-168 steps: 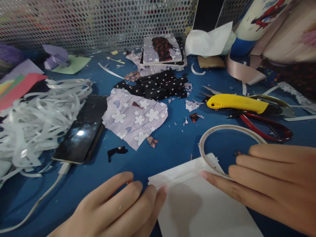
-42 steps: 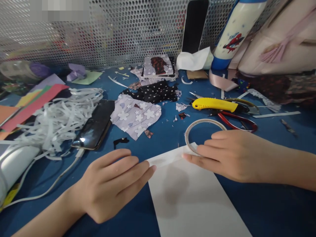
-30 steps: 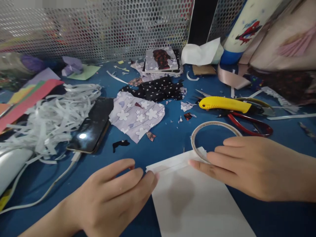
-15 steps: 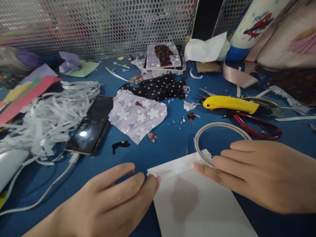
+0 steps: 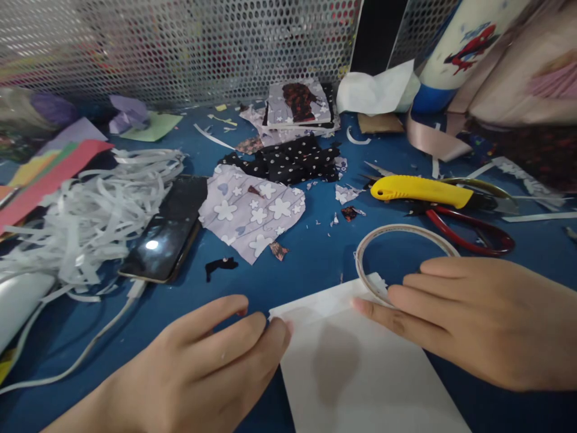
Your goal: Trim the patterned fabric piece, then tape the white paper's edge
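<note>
A white sheet of paper or card [image 5: 360, 385] lies on the blue table, with a strip of tape [image 5: 324, 307] along its far edge. My left hand [image 5: 211, 355] has its fingers bent, the fingertips pinched at the sheet's left far corner; the thumb is hidden. The thin roll of tape [image 5: 360, 255] stands tilted at the right far corner. Around its near side, my right hand [image 5: 478, 319] is closed, its index finger stretched onto the strip.
A yellow cutter [image 5: 419, 191] lies on red-handled scissors [image 5: 478, 231] beyond the roll. Left are a charging phone [image 5: 166, 234] and shredded white strips [image 5: 85, 222]. Patterned scraps [image 5: 252, 210] lie ahead, before a perforated metal panel [image 5: 202, 48]. A bottle [image 5: 464, 60] stands back right.
The strip looks flatter against the sheet than before. Both hands and the roll are almost where they were.
</note>
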Motion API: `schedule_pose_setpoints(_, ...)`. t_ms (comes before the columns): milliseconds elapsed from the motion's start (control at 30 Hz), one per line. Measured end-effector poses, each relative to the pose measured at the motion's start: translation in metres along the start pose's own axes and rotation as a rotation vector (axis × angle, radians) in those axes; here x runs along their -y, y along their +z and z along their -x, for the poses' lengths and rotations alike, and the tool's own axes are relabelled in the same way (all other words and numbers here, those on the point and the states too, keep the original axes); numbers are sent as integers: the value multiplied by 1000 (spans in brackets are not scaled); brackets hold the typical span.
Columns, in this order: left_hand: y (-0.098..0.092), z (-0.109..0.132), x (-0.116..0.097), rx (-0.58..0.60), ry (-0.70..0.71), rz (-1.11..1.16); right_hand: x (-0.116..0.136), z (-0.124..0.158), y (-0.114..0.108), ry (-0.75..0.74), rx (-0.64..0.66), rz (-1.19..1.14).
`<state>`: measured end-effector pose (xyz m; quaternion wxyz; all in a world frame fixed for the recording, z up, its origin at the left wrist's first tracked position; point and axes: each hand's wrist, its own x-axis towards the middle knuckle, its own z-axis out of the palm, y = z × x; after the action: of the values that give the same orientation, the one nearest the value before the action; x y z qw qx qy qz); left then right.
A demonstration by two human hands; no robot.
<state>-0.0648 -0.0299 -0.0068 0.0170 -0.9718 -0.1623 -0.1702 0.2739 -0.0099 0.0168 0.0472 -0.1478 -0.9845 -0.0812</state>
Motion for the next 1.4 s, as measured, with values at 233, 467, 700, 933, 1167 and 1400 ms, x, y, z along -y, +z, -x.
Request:
schedule_pose_setpoints(233,0,-2,0,-12,-37,37,0,2,0,-1,-4,1)
schedule_pose_setpoints(467,0,-10,0,-65,-104,68,1,1,0,-6,4,11)
schedule_pose_setpoints(700,-4,-12,7,-43,-55,69,0,1,-1,-9,16,-1)
schedule_pose_setpoints(933,-18,-10,20,79,22,53,-1,0,0,-25,9,17)
schedule_pose_setpoints(1167,-23,-2,27,52,49,5,-1,2,1,-33,-19,78)
schedule_pose_setpoints(1400,-14,-10,29,12,-11,31,1,1,0,-38,-45,120)
